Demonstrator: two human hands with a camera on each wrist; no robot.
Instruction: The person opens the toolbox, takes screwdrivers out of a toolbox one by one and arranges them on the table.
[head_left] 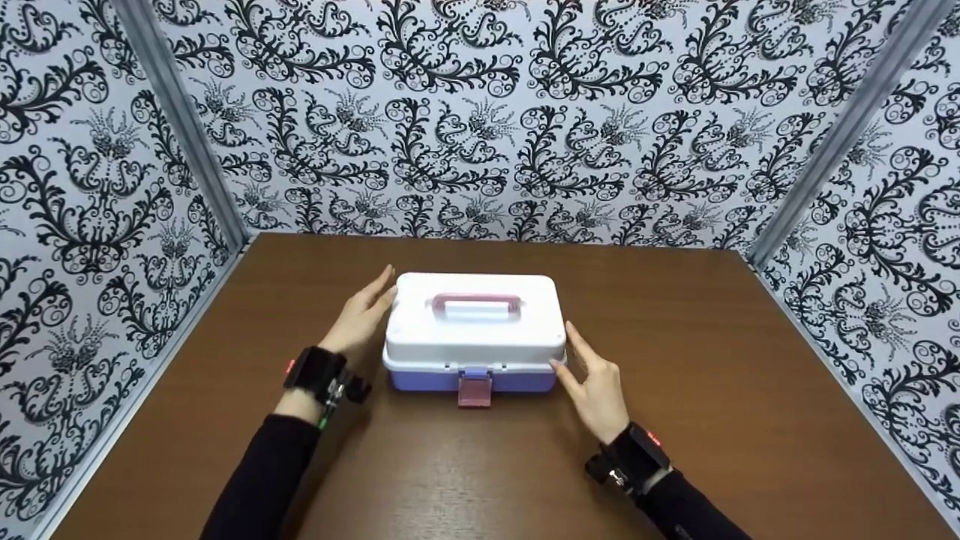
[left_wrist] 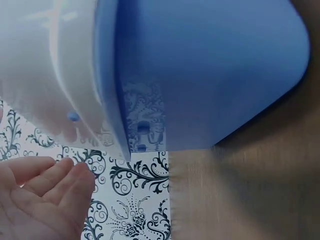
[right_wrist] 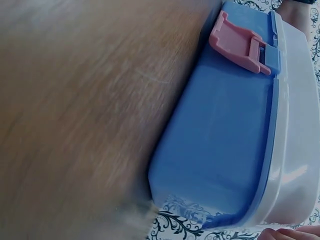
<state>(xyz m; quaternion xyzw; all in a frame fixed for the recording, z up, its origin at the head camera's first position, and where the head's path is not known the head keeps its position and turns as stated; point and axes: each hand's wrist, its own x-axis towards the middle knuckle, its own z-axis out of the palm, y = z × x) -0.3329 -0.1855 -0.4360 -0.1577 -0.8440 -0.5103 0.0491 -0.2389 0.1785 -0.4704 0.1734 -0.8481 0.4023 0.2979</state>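
A plastic case with a white lid (head_left: 427, 330) and a blue-purple base (head_left: 426, 381) sits on the table, its lid down. On top is a pink handle (head_left: 476, 298); the pink front latch (head_left: 475, 392) hangs flipped outward. My left hand (head_left: 358, 319) is at the lid's left side, fingers extended; the left wrist view shows this hand (left_wrist: 47, 200) beside the lid. At the right end, my right hand (head_left: 601, 391) has its thumb near the front corner and its fingers along the side. Only fingertips (right_wrist: 292, 234) show in the right wrist view.
The brown table (head_left: 675, 315) extends around the case. Patterned black-and-white walls (head_left: 480, 135) enclose it at the back and both sides, with grey posts (head_left: 847, 135) at the corners.
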